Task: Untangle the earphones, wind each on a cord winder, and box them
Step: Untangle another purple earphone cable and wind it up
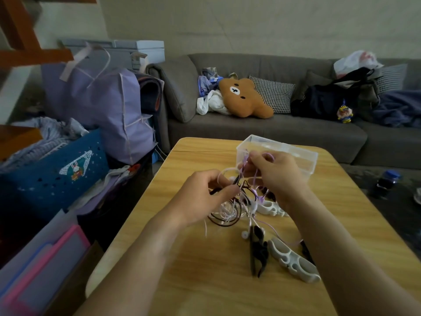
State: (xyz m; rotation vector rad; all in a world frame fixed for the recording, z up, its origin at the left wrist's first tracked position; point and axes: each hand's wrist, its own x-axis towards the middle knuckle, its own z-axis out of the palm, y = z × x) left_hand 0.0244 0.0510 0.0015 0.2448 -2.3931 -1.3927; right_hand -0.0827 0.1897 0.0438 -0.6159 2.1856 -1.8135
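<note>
A knot of earphone cords (230, 207), white, purple and dark brown, hangs between my hands above the wooden table (182, 258). My left hand (205, 195) pinches dark and white strands at the left of the knot. My right hand (273, 176) pinches a purple cord and lifts it up. A white earbud (245, 234) dangles onto the table. Two white cord winders lie there, one (293, 261) near the front right, one (271, 208) under my right wrist. A black winder (257, 249) lies between them. A clear plastic box (296, 153) stands open behind my right hand.
A grey sofa (262, 131) with a bear cushion (243, 96), a checked pillow and bags runs behind the table. Left of the table stand a blue basket (57, 174), a purple bag (109, 106) and folders. A dark bottle (385, 183) stands on the floor at right.
</note>
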